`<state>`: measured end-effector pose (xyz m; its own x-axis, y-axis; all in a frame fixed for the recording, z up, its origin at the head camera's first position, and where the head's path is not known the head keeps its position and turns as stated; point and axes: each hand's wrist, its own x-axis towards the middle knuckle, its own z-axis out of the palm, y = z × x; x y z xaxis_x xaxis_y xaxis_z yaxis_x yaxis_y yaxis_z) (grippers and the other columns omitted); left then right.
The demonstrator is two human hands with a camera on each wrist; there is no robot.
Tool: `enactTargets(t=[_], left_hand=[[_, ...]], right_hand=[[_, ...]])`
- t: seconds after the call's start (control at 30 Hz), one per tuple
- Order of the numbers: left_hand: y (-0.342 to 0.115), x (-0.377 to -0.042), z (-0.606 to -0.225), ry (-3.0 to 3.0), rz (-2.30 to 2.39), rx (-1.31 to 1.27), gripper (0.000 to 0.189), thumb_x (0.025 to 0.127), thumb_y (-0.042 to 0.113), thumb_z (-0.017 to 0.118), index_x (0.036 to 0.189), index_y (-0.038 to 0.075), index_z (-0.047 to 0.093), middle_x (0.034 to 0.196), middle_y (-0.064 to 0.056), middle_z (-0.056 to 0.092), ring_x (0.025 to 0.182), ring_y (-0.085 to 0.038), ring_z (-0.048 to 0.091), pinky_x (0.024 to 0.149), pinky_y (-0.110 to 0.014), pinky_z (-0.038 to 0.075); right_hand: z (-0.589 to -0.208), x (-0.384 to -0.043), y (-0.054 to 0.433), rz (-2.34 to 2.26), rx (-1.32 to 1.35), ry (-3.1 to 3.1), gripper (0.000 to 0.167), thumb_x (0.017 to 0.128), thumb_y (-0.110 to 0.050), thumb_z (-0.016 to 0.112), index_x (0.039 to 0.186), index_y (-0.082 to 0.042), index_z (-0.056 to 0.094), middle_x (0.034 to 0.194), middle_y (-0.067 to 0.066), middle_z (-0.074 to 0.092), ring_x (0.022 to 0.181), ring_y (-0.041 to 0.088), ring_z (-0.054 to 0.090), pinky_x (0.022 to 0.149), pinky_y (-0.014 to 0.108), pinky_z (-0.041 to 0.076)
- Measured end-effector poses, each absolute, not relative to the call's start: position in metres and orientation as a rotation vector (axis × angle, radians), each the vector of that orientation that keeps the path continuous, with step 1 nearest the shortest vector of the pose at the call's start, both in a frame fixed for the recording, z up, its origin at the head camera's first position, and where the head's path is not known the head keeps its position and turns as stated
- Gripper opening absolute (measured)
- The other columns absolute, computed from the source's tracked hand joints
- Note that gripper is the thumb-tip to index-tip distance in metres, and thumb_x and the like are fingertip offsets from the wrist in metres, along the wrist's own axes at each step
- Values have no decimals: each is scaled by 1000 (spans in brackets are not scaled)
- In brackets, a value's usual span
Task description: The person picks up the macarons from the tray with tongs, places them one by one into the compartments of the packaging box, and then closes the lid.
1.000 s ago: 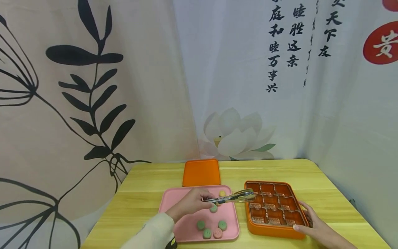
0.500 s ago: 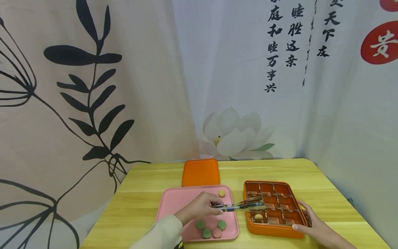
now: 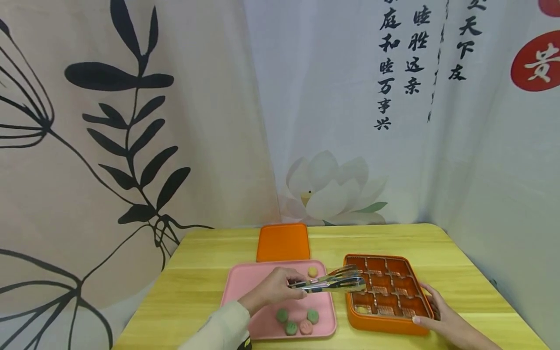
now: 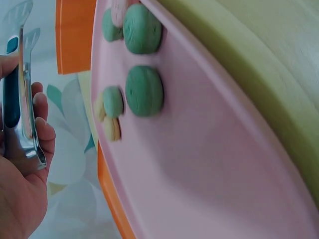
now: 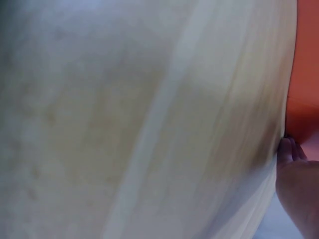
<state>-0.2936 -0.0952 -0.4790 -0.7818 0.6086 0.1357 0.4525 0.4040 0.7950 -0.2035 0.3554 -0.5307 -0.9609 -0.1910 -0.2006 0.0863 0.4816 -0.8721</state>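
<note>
Silver metal tongs with dark grips [image 3: 330,283]: held above the right side of the flat pink rectangular tray [image 3: 234,287], tips reaching over the left rim of the square orange box with a clear divided plastic liner [image 3: 387,324]; blades apart, no piece visible between them.
Left fingers: the left hand [image 3: 274,288] curls and pinches the handles.
Right fingers: the right hand [image 3: 444,315] holds the box's near right corner, thumb in front, other fingers at the side, partly hidden.
Pale yellow round sweet [image 3: 361,309]: inside the near left compartment; a low swing of the blades could knock it or snag a divider.
Slip risk: a round sweet could well roll free if the blades close off-centre, or get dented under a hard squeeze.
Box: might slide if the right hand's hold loosened while the tongs pushed on it.
Near tray group: three round green sweets [image 3: 282,315] and one round pink sweet [image 3: 306,327] lie close together, so gripping one could shove its neighbour.
In the way: left hand and tongs hide part of the tray from above; the left wrist view shows a pale green sweet [image 4: 113,102] crowded by two yellow ones [image 4: 112,129].
Beyond: flat square orange lid [image 3: 283,243] on the pale wood-grain counter [image 3: 197,291].
</note>
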Motion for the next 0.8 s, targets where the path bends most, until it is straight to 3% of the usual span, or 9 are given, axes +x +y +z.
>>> enactTargets(t=[0.27,0.57,0.8], left_hand=[[-117,-300,-476,2522,1339,877,18,81,16,81,99,19,77,83,8,69,66,-7,51,57,-21,42],[-152,-302,-476,2602,1280,856,15,84,27,81,97,22,75,79,9,66,66,-7,50,58,-23,42],[-185,-302,-481,2648,1276,881,16,83,22,81,98,20,76,81,7,66,66,-6,50,58,-22,43]], right_hand=[[-533,-204,358,-1515,-90,2427,88,100,-23,58,153,0,-8,138,45,26,117,46,49,88,56,48],[-532,-204,356,-1505,-86,2413,89,101,-25,57,154,0,-10,144,48,12,123,57,38,89,61,45],[-532,-204,356,-1494,-83,2401,89,102,-25,55,153,1,-12,146,47,5,126,63,29,89,64,43]])
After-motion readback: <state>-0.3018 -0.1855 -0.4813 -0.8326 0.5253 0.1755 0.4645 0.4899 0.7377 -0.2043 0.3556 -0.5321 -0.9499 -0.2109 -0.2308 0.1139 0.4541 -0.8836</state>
